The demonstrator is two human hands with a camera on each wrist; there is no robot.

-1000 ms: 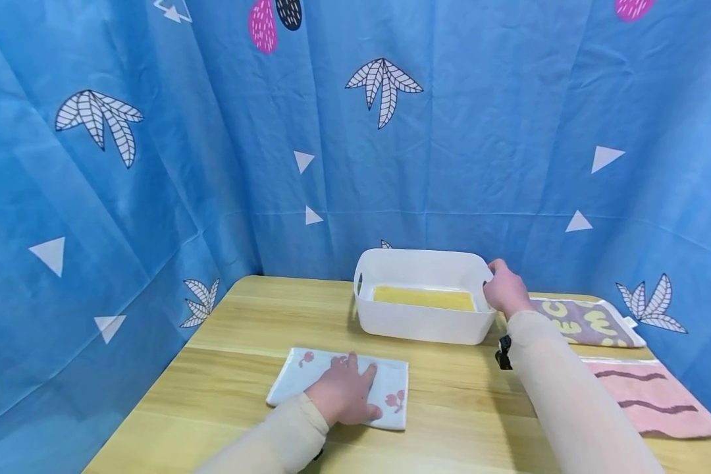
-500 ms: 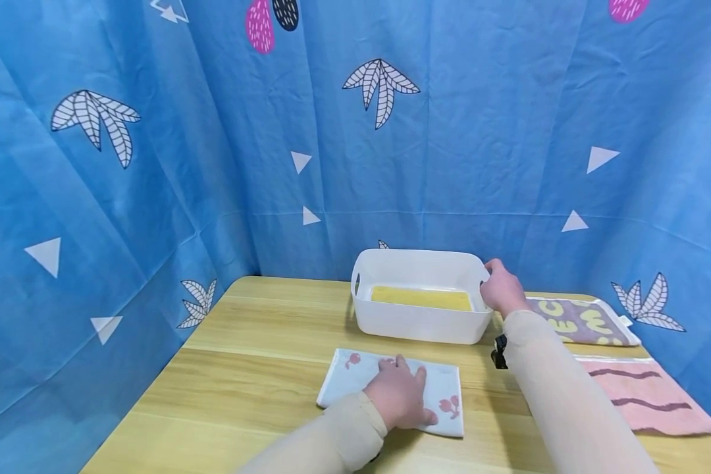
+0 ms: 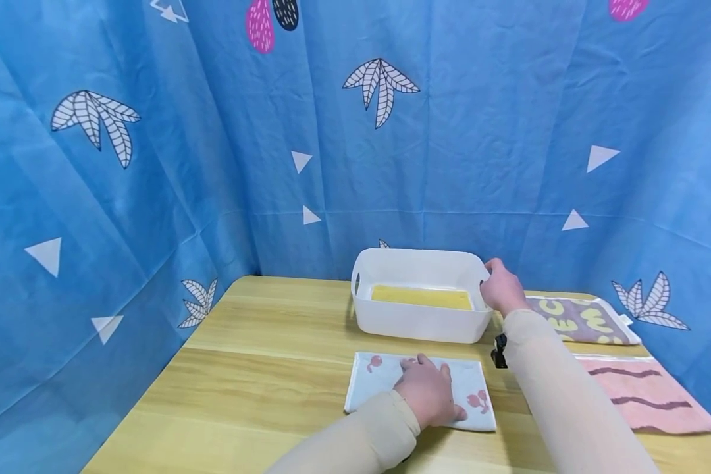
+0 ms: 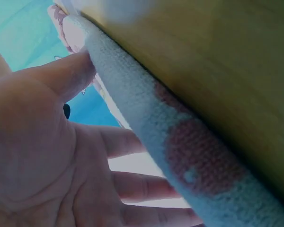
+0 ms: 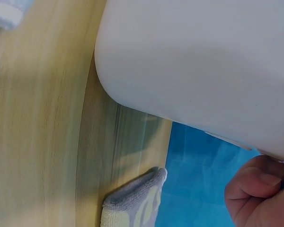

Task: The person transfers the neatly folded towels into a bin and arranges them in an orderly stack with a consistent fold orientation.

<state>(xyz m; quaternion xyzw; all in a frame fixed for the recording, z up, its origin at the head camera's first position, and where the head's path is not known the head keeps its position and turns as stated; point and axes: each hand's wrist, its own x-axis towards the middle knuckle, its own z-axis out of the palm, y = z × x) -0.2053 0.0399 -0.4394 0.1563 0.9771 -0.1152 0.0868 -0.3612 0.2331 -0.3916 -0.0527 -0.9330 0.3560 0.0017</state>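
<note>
A folded white towel (image 3: 376, 385) with pink cherry-like prints lies on the table in front of the bin. My left hand (image 3: 429, 392) rests on top of it, fingers spread and fairly straight; in the left wrist view the fingertips (image 4: 154, 187) touch the towel's surface. Behind stands a white plastic bin (image 3: 421, 324) with a flat yellow piece (image 3: 421, 297) on its floor. My right hand (image 3: 502, 289) grips the bin's right handle, its fingers curled at the handle hole. In the right wrist view the curled fingers (image 5: 255, 182) show beside the bin wall.
On the right lie a purple towel (image 3: 592, 322) with yellow letters and a pink towel (image 3: 658, 395) with brown wavy stripes. The wooden table (image 3: 237, 368) is bordered at the back and left by a blue patterned curtain (image 3: 480, 131).
My left hand has slid the white towel to the right across the table, closer in front of the bin. The right hand and bin have stayed in place.
</note>
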